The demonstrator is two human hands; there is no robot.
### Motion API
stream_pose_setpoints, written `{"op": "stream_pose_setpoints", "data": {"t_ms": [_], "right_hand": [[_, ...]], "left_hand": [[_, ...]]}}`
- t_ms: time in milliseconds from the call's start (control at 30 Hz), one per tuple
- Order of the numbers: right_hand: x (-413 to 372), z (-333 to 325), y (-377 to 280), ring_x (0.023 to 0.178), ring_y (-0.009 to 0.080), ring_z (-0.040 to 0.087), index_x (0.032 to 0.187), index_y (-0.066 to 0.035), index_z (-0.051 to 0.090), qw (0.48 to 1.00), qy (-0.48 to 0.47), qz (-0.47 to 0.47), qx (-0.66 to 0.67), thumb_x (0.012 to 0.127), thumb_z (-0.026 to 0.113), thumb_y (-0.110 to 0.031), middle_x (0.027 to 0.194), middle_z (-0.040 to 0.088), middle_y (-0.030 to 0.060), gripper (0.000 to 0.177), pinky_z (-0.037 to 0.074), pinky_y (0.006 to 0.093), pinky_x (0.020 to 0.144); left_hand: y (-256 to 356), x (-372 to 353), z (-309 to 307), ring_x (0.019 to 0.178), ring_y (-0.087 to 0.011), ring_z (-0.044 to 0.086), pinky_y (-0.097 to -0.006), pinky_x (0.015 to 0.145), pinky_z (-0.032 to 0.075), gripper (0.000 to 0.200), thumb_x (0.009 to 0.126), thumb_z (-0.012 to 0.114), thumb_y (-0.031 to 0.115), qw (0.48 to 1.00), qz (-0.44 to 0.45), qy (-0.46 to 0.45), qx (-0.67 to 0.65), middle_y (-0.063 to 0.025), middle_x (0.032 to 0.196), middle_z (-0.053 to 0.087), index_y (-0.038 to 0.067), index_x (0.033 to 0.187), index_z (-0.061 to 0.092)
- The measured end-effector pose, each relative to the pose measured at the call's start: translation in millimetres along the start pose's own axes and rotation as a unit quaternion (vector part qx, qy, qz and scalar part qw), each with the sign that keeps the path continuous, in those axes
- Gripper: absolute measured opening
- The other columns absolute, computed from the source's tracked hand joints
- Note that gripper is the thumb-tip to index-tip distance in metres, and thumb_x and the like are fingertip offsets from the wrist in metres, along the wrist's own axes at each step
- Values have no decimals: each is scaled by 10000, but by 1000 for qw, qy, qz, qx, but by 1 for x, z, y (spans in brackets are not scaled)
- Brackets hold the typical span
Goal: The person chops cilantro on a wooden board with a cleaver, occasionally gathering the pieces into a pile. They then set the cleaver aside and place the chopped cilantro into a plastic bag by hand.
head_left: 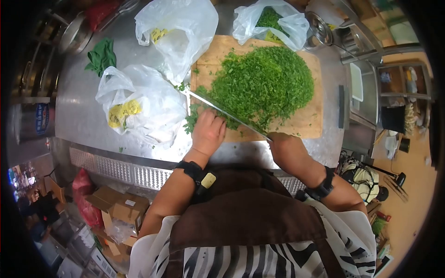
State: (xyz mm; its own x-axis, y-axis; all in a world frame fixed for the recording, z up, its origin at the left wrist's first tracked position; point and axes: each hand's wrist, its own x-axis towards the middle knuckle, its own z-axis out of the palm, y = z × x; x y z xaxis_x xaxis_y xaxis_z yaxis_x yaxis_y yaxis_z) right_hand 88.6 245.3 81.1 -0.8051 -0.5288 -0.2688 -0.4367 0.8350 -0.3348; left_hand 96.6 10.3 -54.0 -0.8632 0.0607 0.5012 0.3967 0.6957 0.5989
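My right hand [288,150] is wrapped round the handle of a kitchen knife [227,114]. Its long blade slants across the lower left part of a wooden cutting board [316,116], its tip pointing toward the plastic bags. My left hand [208,133] sits just below the blade, its fingers curled and pressed on leafy green herbs [191,121] at the board's left corner. Beyond the blade a large heap of finely chopped herbs [266,83] covers most of the board. The knife's handle is mostly hidden inside my right hand.
A metal worktop [76,116] carries the board. Crumpled plastic bags [139,104] [185,28] lie to its left, and another bag [296,32] with greens stands behind. A green cloth [102,55] is at the far left. Cardboard boxes [123,211] stand below the worktop.
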Motion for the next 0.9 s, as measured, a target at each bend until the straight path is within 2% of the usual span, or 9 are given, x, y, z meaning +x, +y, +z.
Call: {"op": "stream_pose_setpoints", "data": {"t_ms": [67, 167, 300, 433, 533, 600, 667, 833, 900], "right_hand": [[-12, -17, -10, 677, 368, 679, 896, 10, 591, 1000, -18, 12, 2, 815, 542, -59, 768, 666, 216, 117, 553, 446, 614], [-9, -8, -10, 691, 360, 684, 893, 2, 589, 997, -59, 26, -36, 816, 543, -62, 775, 670, 211, 110, 556, 447, 621], [19, 28, 5, 704, 359, 686, 899, -5, 586, 999, -35, -3, -29, 815, 546, -75, 795, 678, 204, 116, 558, 455, 637], [12, 14, 6, 706, 362, 684, 902, -4, 593, 1000, -2, 2, -2, 814, 546, -70, 788, 675, 210, 120, 556, 453, 639], [-10, -8, -3, 710, 369, 680, 901, -4, 603, 1000, -26, -3, 16, 813, 544, -60, 776, 672, 211, 120, 554, 453, 639], [-18, -15, -9, 741, 386, 663, 888, -9, 625, 999, -46, 27, 8, 867, 521, -51, 776, 664, 205, 115, 540, 461, 666], [-7, 3, -2, 737, 390, 663, 883, -11, 622, 997, -63, 37, 0, 868, 531, -61, 776, 663, 205, 105, 540, 461, 662], [16, 30, 8, 691, 372, 671, 860, -18, 612, 999, -39, 13, 9, 866, 553, -105, 739, 663, 191, 105, 545, 468, 629], [19, 28, 11, 700, 358, 687, 842, -16, 604, 1000, -28, 8, 9, 856, 548, -109, 737, 670, 195, 110, 555, 463, 637]], "left_hand": [[2, 2, -2, 951, -376, 576, -437, 823, 499, 200, 723, 720, 5, 1000, -21, -10, -8, -168, 1012, 581, 20, 908, 646], [3, 4, -1, 956, -379, 579, -438, 826, 501, 191, 723, 718, 3, 1000, -18, -1, -6, -171, 1012, 581, 18, 900, 649], [-1, 1, -1, 954, -373, 581, -436, 819, 503, 188, 724, 718, 8, 1000, -2, 8, -4, -172, 1005, 580, 19, 901, 654], [0, -2, -2, 969, -375, 574, -438, 839, 496, 192, 723, 722, 16, 1000, -9, -14, 4, -160, 1012, 587, 23, 906, 662], [3, 1, -4, 974, -374, 568, -443, 851, 489, 183, 723, 721, 16, 1000, -1, -3, 21, -149, 1000, 586, 30, 895, 661], [5, 3, -3, 976, -373, 565, -446, 855, 486, 177, 723, 720, 13, 1000, 5, 5, 29, -144, 989, 584, 34, 888, 658], [3, 0, -2, 971, -371, 568, -438, 852, 490, 187, 721, 716, 10, 1000, -9, -3, 23, -146, 996, 586, 35, 897, 659], [15, 2, -14, 1061, -369, 520, -541, 990, 393, 242, 747, 767, 204, 998, -31, -46, 18, -139, 1019, 583, 50, 907, 672], [14, -2, -11, 1069, -370, 518, -541, 993, 392, 238, 743, 768, 193, 998, -24, -41, 52, -142, 1019, 583, 51, 910, 673]]}}
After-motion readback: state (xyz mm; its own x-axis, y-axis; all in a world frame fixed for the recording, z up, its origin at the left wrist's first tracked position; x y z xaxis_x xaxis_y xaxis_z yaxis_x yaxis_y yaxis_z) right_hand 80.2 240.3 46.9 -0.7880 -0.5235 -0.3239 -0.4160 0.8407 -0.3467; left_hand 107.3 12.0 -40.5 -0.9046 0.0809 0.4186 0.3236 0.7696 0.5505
